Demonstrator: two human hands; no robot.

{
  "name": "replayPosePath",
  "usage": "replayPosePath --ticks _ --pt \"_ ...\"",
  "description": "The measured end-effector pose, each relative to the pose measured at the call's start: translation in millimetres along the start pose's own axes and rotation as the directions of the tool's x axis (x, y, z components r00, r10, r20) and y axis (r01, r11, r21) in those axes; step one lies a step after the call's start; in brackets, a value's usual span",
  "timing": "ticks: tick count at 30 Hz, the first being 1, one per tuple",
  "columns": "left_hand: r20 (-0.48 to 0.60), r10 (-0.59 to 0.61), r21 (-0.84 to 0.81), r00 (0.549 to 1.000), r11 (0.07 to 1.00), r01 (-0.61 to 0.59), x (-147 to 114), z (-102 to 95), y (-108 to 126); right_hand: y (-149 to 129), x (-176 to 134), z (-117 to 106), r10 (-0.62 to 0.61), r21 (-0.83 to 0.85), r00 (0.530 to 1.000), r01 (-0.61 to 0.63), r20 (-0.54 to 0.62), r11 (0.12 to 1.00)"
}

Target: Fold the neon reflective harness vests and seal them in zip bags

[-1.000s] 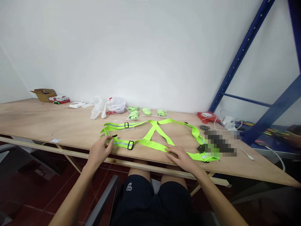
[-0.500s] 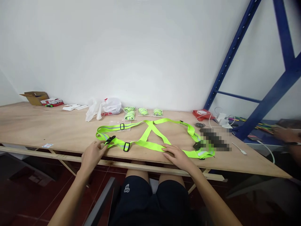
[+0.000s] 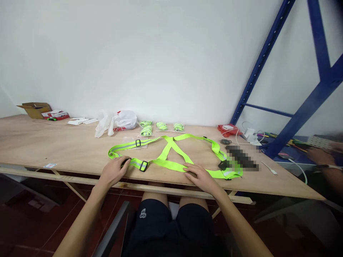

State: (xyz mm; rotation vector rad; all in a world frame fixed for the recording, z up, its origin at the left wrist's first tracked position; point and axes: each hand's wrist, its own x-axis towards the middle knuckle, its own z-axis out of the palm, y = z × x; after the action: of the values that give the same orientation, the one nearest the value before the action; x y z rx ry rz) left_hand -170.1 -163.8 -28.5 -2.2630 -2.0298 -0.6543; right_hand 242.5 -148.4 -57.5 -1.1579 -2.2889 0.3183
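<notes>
A neon-yellow reflective harness (image 3: 171, 165) lies spread on the wooden table, its straps crossing in the middle. It has grey reflective stripes, black slide adjusters and a dark buckle at each side. At its near left part, my left hand (image 3: 114, 172) is closed over the strap and the black buckle, hiding most of that buckle. My right hand (image 3: 199, 177) rests on the lower strap right of centre, with fingers stretched out and thumb apart. Behind the left half of the harness lies a clear plastic bag (image 3: 143, 145), partly under the strap.
Several bagged neon bundles (image 3: 161, 126) and a white plastic bag (image 3: 126, 120) sit near the wall. A cardboard box (image 3: 36, 110) stands far left. Chargers with cables (image 3: 250, 135), a blurred-out dark object (image 3: 242, 157) and a blue metal frame (image 3: 280, 134) are right. Another person's hand (image 3: 321, 157) shows there.
My left hand has moved slightly right and over the buckle, which is now mostly covered. My right hand stays on the strap. The view has shifted a little, and the other person's hand has moved.
</notes>
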Motion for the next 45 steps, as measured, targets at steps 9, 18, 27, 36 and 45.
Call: replayPosePath --ticks 9,18,27,36,45 --pt "-0.024 -0.266 0.008 0.964 0.964 0.267 13 -5.4 9 -2 -1 -1 -0.019 -0.031 1.000 0.018 -0.023 0.999" --pt "-0.248 -0.332 -0.539 0.910 0.828 0.155 9 5.6 -26 -2 -2 3 -0.022 -0.106 0.999 0.019 -0.027 0.994" --pt "-0.248 -0.585 -0.967 0.772 0.203 -0.156 15 7.8 -37 -1 -1 3 -0.019 -0.097 1.000 0.016 -0.024 0.995" --pt "-0.183 -0.713 -0.950 0.677 -0.048 -0.308 26 3.1 -58 -1 -2 3 -0.006 -0.081 1.000 0.004 -0.020 0.997" --pt "-0.251 -0.719 -0.942 0.649 0.334 0.006 24 7.6 -58 -2 -2 1 -0.029 -0.102 0.999 0.026 -0.021 0.994"
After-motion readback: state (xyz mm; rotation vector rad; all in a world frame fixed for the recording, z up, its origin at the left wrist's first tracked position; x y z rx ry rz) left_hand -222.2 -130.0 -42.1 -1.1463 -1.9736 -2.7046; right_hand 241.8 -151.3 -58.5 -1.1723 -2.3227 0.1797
